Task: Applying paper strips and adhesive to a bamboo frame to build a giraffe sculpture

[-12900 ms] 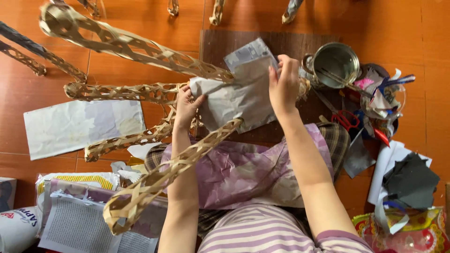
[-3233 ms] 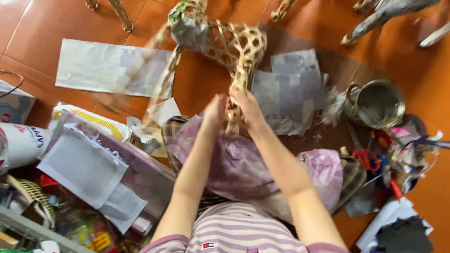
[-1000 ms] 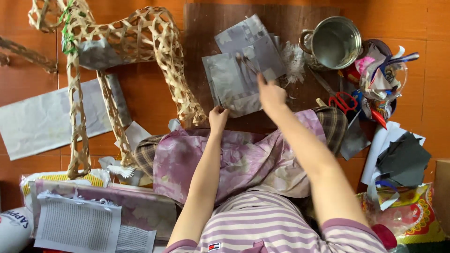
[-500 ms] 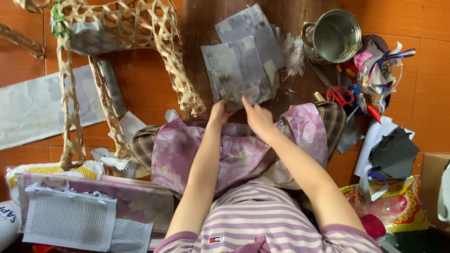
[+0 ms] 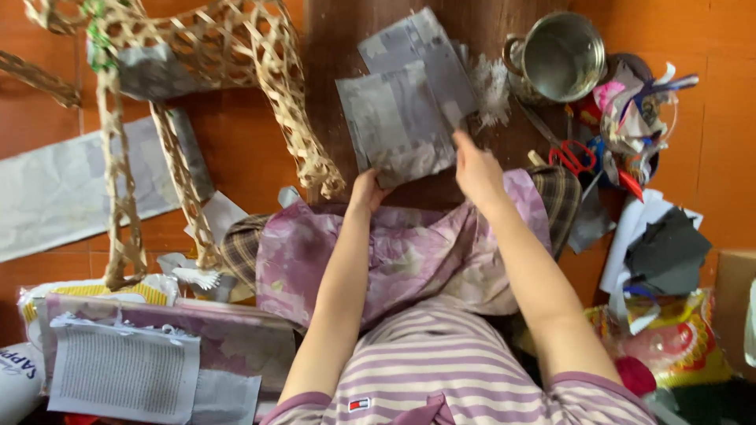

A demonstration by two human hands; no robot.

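1. Left hand (image 5: 367,191) pinching near edge of grey paper sheets (image 5: 398,126) on brown board (image 5: 331,47); right hand (image 5: 475,167) touching them, fingers loose.
2. Steel pot (image 5: 561,55) beside the sheets; contents unclear.

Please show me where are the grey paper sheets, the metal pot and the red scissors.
grey paper sheets (image 5: 398,118), head view, middle of the front sheet.
metal pot (image 5: 561,55), head view, inside bottom.
red scissors (image 5: 573,156), head view, red handle loops.

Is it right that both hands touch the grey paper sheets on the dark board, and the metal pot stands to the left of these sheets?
Not quite. The metal pot stands to the right of the grey paper sheets, as the head view shows. The left hand and right hand do touch the sheets on the dark board.
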